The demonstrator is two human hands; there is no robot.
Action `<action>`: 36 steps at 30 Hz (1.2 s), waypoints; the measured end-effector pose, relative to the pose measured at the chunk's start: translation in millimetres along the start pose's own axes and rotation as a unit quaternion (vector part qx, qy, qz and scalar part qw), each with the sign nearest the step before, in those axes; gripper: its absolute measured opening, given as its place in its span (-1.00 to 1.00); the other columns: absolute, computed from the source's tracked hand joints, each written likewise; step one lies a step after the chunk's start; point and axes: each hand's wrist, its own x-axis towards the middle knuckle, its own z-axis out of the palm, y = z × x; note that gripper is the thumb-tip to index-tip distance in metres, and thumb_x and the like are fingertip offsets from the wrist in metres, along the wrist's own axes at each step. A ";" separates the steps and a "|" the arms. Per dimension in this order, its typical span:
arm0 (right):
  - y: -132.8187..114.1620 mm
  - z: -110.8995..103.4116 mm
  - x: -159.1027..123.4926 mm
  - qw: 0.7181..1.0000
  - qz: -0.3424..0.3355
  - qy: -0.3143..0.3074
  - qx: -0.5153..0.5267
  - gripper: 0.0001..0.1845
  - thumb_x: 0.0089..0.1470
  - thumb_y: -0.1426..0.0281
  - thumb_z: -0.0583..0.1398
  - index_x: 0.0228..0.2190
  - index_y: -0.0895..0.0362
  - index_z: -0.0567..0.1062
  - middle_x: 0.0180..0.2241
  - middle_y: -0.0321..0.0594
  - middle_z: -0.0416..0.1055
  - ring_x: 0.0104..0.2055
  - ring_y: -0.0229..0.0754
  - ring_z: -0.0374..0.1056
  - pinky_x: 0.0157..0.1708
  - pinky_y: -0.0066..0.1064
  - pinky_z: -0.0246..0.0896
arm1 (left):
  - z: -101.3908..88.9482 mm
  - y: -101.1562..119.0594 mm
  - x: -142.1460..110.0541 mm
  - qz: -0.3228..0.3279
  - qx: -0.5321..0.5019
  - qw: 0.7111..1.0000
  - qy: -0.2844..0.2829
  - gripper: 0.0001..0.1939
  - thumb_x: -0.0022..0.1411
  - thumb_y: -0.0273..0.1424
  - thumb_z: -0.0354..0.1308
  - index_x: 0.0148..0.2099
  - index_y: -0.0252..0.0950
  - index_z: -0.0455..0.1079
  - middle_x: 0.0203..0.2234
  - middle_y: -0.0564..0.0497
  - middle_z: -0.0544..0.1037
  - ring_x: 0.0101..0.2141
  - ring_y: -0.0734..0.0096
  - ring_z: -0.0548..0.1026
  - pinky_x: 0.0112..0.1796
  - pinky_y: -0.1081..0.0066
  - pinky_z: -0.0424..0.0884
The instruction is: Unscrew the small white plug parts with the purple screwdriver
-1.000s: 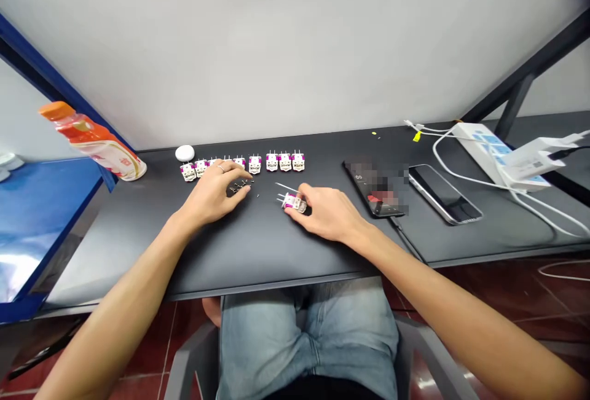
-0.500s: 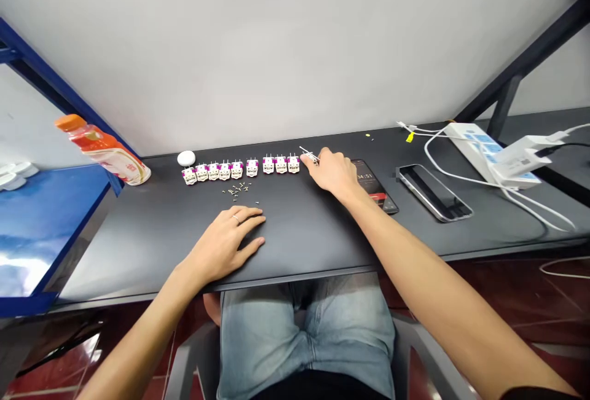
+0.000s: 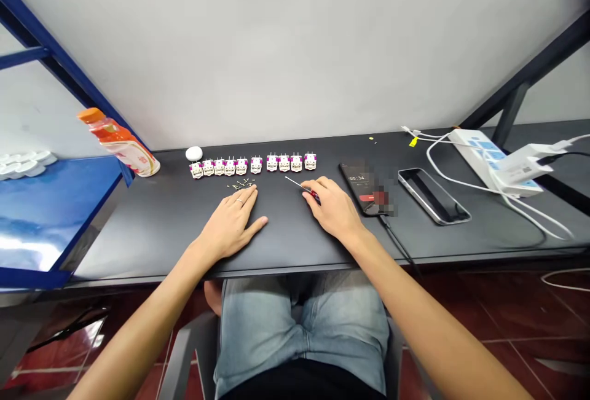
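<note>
My left hand [image 3: 232, 222] lies flat on the dark tabletop [image 3: 276, 234], palm down, its fingertips at the near side of a scatter of small screws [image 3: 242, 184]. My right hand [image 3: 332, 206] is closed round a screwdriver [image 3: 314, 195]; its thin metal shaft [image 3: 295, 182] points left and away from me, touching no part. Behind both hands runs a row of small white-and-purple blocks [image 3: 257, 164] with metal prongs pointing to the wall. The rightmost block [image 3: 310, 161] stands at the end of the row, apart from my right hand.
A black phone [image 3: 357, 188] with a lit timer and a cable lies right of my right hand. Beyond it are another phone [image 3: 434, 196] and a white power strip [image 3: 488, 160] with cables. An orange bottle [image 3: 122, 144] and a white round case [image 3: 194, 153] are at the left.
My right hand has set a white-and-purple block at the row's right end and drawn back with the screwdriver. My left hand left the screws, came toward me, then moved forward again beside them.
</note>
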 end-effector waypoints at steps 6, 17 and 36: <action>-4.7 -1.0 0.6 0.999 -0.019 0.035 -0.035 -0.56 0.61 0.35 0.09 0.24 0.20 0.68 0.17 0.24 0.69 0.23 0.31 0.59 0.15 0.16 0.55 | -2.5 5.4 -7.7 0.005 -0.017 1.000 -0.001 -0.16 0.77 0.08 -0.06 0.78 -0.33 0.06 0.76 -0.32 0.03 0.71 -0.13 0.14 0.64 -0.11 0.23; -10.4 8.3 -35.4 0.974 -0.195 -0.113 0.037 -0.24 0.65 0.01 0.12 0.59 0.19 0.38 0.69 0.05 0.16 0.73 0.19 0.19 0.68 0.21 0.27 | 8.1 21.0 -40.2 0.046 0.011 0.999 -0.013 -0.09 0.78 0.11 -0.06 0.86 -0.14 -0.26 0.76 -0.11 0.05 0.73 0.04 0.08 0.69 -0.09 0.12; -13.9 8.6 -30.2 0.976 -0.159 -0.134 0.067 -0.31 0.64 0.13 0.12 0.57 0.22 0.41 0.66 0.03 0.21 0.72 0.23 0.19 0.71 0.31 0.16 | 7.0 43.7 -9.9 0.007 -0.064 0.998 -0.019 -0.24 0.76 0.02 0.07 0.72 -0.31 0.23 0.71 -0.17 0.21 0.70 0.05 0.17 0.70 -0.08 0.16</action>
